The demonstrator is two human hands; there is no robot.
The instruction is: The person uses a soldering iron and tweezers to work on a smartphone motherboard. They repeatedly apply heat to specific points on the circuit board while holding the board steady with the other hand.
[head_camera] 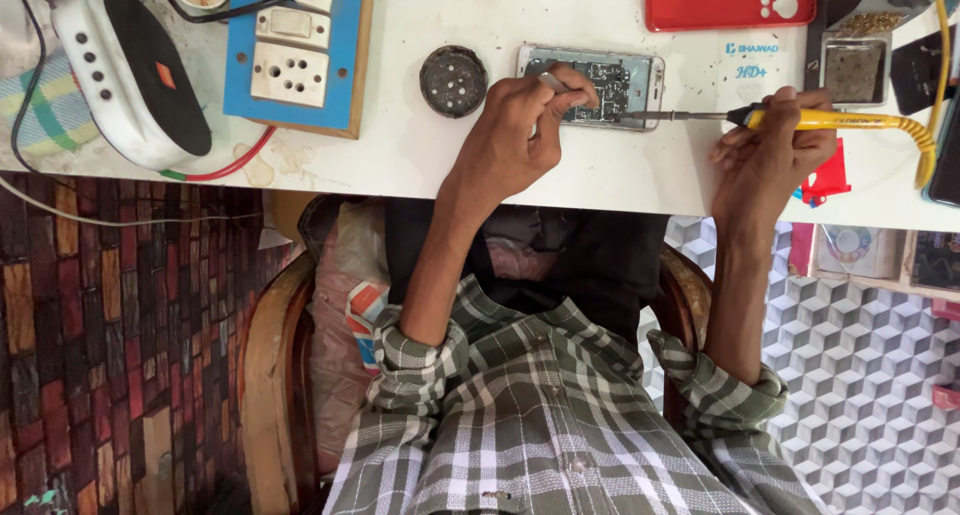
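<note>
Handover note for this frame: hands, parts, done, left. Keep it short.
Left hand: grips tweezers, tips on the opened phone.
Right hand: holds the yellow soldering iron, tip at the phone's right edge.
Phone lies back-off, board exposed, on the white table; a round black part lies just to its left, a red phone cover above.
Done: phone opened.
Left: board work under way; cover not yet on.

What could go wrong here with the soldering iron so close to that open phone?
The soldering iron tip sits at the edge of the opened phone, close to the left hand holding tweezers over the board; a slip might burn fingers. The iron's yellow cable loops past the right hand and could snag, jerking the tip across the board.
</note>
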